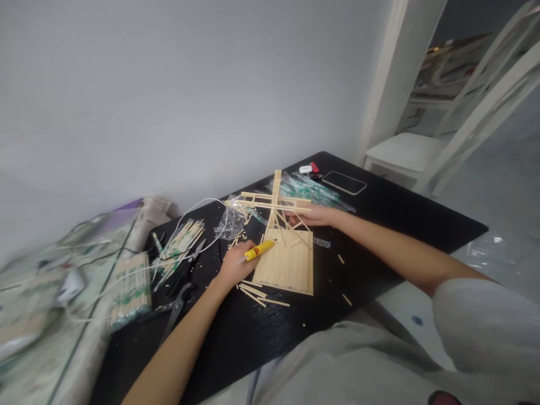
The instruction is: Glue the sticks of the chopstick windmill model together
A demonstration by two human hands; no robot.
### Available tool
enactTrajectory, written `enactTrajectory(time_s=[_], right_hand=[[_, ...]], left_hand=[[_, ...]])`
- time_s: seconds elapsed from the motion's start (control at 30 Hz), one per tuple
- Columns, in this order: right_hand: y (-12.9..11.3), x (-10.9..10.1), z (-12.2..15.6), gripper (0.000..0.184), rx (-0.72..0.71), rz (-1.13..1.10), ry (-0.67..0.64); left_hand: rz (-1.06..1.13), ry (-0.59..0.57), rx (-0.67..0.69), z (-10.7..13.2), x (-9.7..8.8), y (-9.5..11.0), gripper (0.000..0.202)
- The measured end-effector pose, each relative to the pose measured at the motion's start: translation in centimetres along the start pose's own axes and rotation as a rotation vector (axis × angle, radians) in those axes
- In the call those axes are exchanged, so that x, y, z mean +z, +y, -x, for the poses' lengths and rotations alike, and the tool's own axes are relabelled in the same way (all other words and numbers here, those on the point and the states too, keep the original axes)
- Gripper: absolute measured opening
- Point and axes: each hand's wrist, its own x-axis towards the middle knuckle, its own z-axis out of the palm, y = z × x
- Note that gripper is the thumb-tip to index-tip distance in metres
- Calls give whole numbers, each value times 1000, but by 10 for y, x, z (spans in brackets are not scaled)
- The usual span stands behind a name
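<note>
My left hand (237,263) is closed around a slim yellow glue tube (259,250) with a red mark. Its tip points right, over the flat base of a model (287,267) built from thin wooden sticks. An upright post (277,183) with long crosspieces rises from the far edge of that base, braced by slanting sticks. At the right side of the post, my right hand (311,215) grips the model beneath the crosspieces; some of its fingertips are hidden by the sticks. Loose cut sticks (253,291) lie near the base's front left corner.
Left on the black table (236,349) are pliers (179,306), scissors (196,252), bundled sticks (130,289) and a white cable (185,209). Behind the model lie plastic wrappers (314,190) and a phone (344,183). A white chair (405,152) stands beyond the right side.
</note>
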Motion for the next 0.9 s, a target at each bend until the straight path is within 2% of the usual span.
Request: enactTrajectory(time_s=[0.3, 0.47, 0.77, 0.9], right_hand=[[1, -7, 1, 25, 55, 21, 40], [-1, -13, 3, 9, 134, 43, 125], [-5, -10, 6, 11, 129, 83, 123], [-6, -10, 6, 11, 132, 73, 140]], left_hand=[[6, 2, -9, 1, 4, -2, 14], [-14, -9, 6, -1, 3, 2, 24], [-13, -45, 3, -3, 1, 7, 22], [-34, -26, 0, -3, 2, 6, 23]])
